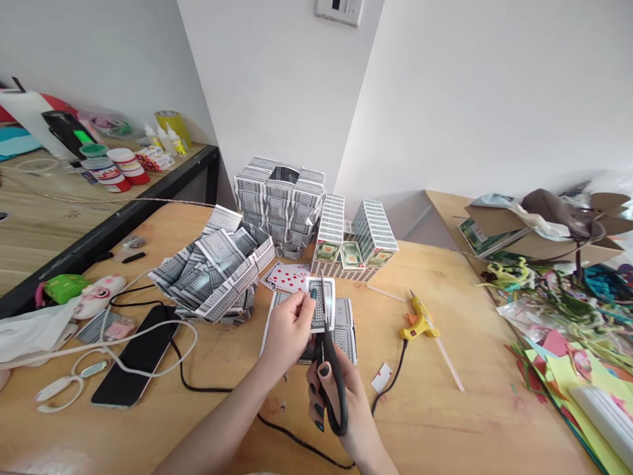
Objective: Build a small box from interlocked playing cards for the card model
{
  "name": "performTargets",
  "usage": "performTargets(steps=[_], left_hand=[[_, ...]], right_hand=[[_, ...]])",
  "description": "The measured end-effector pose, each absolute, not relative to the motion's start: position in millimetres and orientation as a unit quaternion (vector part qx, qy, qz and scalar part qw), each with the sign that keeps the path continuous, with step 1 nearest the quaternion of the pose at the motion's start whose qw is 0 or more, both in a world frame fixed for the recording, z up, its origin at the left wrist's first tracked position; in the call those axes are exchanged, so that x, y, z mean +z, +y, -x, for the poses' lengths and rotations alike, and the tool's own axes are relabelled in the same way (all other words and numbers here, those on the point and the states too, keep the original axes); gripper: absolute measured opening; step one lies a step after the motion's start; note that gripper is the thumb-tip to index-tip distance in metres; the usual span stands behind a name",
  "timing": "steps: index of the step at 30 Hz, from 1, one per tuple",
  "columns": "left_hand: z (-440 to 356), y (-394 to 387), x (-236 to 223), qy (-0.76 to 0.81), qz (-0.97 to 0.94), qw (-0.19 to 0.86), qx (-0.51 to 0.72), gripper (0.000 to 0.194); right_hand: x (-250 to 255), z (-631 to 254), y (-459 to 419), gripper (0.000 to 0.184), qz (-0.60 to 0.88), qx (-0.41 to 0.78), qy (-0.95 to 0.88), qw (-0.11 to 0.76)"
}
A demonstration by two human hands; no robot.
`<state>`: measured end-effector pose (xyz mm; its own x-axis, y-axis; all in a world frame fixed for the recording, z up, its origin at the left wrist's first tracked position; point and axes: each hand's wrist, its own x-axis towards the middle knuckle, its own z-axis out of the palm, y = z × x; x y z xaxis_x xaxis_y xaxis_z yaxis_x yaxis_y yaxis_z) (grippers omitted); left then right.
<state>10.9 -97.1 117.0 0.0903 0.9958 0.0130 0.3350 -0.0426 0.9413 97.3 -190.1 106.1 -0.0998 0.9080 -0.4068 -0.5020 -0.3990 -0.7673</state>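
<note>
My left hand [291, 323] pinches the left edge of a playing card [315, 321], its patterned back facing up. In my right hand [349, 396] is a pair of black-handled scissors [332, 382], blades pointing away from me and lying along the card. Whether the blades have cut into it I cannot tell. Below the card sits a piece built of folded cards [346, 323], partly hidden by my hands. Just behind lie loose cards [289, 277], one a face-up diamond card.
Folded-card baskets [212, 264] [279, 204] stand behind, beside stacked green card boxes [353, 237]. At right lies a yellow glue gun [420, 318] with its cord. A phone [136, 356] and cables are at left; coloured paper [568, 376] and yarn cover the right side.
</note>
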Motion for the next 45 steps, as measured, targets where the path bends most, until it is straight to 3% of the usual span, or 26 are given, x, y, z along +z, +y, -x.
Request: performTargets(steps=[14,17,21,28,34,38,41,45], left_hand=[[-12,-97,110,0.521,-0.551,0.465,0.456,0.028],[-14,-96,107,0.474,-0.499,0.535,0.490,0.022],[-18,-99,106,0.429,-0.380,0.662,0.483,0.029],[-22,-103,114,0.434,-0.268,0.711,0.483,0.028],[-16,-101,111,0.374,-0.180,0.778,0.471,0.033],[-13,-96,109,0.365,-0.149,0.742,0.543,0.023],[-9,-92,110,0.360,-0.169,0.727,0.560,0.023],[-5,-89,111,0.362,-0.193,0.718,0.563,0.024]], right_hand=[[105,-98,-190,0.047,0.460,0.700,-0.244,0.489],[105,-97,-189,0.045,0.463,0.695,-0.256,0.486],[107,-95,-187,0.046,0.464,0.693,-0.267,0.483],[107,-96,-185,0.049,0.464,0.702,-0.256,0.475],[105,-101,-189,0.033,0.383,0.737,-0.211,0.515],[113,-119,-192,0.045,0.351,0.767,-0.209,0.494],[120,-144,-188,0.056,0.413,0.706,-0.260,0.514],[111,-183,-170,0.054,0.618,0.511,-0.307,0.512]])
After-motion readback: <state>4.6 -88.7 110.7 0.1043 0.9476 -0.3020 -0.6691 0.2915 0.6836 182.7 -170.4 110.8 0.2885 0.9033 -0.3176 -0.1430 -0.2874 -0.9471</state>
